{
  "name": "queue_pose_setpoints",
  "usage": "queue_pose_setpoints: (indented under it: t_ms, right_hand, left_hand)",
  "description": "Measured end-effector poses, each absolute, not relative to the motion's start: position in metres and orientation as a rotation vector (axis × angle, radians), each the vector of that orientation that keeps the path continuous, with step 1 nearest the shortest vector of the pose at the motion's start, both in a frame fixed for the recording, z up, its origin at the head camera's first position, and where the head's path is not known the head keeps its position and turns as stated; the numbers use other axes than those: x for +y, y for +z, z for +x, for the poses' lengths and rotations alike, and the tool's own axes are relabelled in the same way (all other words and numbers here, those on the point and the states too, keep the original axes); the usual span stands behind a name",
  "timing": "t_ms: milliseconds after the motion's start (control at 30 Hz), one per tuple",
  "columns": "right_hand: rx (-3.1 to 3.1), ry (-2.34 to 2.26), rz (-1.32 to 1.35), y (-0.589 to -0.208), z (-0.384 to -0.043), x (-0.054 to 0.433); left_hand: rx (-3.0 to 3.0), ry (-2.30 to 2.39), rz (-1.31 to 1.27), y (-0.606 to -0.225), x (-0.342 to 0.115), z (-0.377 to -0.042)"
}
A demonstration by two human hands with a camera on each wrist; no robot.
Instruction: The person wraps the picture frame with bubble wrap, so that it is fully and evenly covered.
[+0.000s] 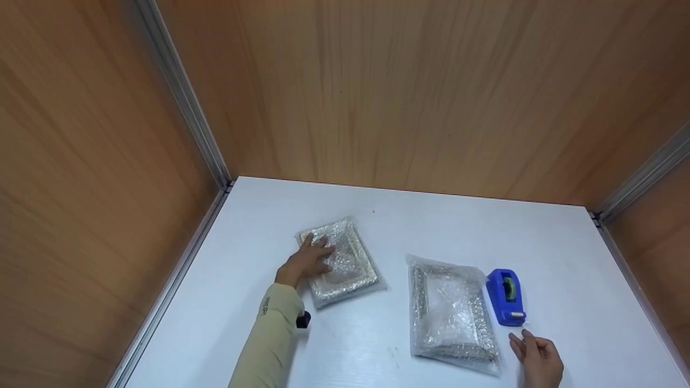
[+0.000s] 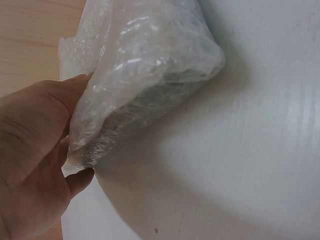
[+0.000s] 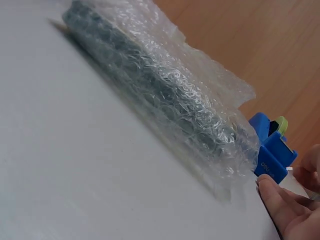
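My left hand (image 1: 308, 262) rests with spread fingers on a bubble-wrapped rectangular frame (image 1: 343, 260) toward the back left of the table. In the left wrist view, the fingers lie at a corner of this wrapped frame (image 2: 145, 75). My right hand (image 1: 540, 360) is at the front right, just in front of a blue tape dispenser (image 1: 505, 299) with a greenish roll. Its thumb and finger stand apart close to the dispenser (image 3: 274, 157) in the right wrist view. Beside the dispenser lies a second bubble-wrapped frame (image 1: 453, 315).
All this lies on a white table (image 1: 356, 350). A wooden panel (image 1: 399, 97) rises behind it, with further panels at both sides and metal rails (image 1: 186, 97) in the corners.
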State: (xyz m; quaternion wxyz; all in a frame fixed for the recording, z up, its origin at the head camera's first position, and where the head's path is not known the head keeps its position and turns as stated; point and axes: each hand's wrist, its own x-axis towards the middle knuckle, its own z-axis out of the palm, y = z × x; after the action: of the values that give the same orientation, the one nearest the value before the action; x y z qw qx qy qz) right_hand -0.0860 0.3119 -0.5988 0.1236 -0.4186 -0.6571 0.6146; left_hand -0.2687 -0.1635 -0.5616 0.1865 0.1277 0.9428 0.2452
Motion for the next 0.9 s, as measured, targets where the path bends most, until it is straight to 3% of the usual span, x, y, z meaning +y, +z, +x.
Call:
queue_pose_setpoints:
  t_ms: [233, 600, 900]
  right_hand:
    - [-2.144, 1.632, -1.161, -0.576, -0.089, 0.287]
    - [-2.264, 1.706, -0.339, -0.528, -0.121, 0.213]
    - [-2.272, 1.853, 0.022, -0.499, -0.138, 0.157]
  left_hand:
    - [2.641, 0.704, 0.341, -0.562, -0.167, -0.268]
    - [2.652, 0.689, 0.340, -0.558, -0.170, -0.265]
    - [2.649, 0.700, 0.338, -0.557, -0.169, -0.263]
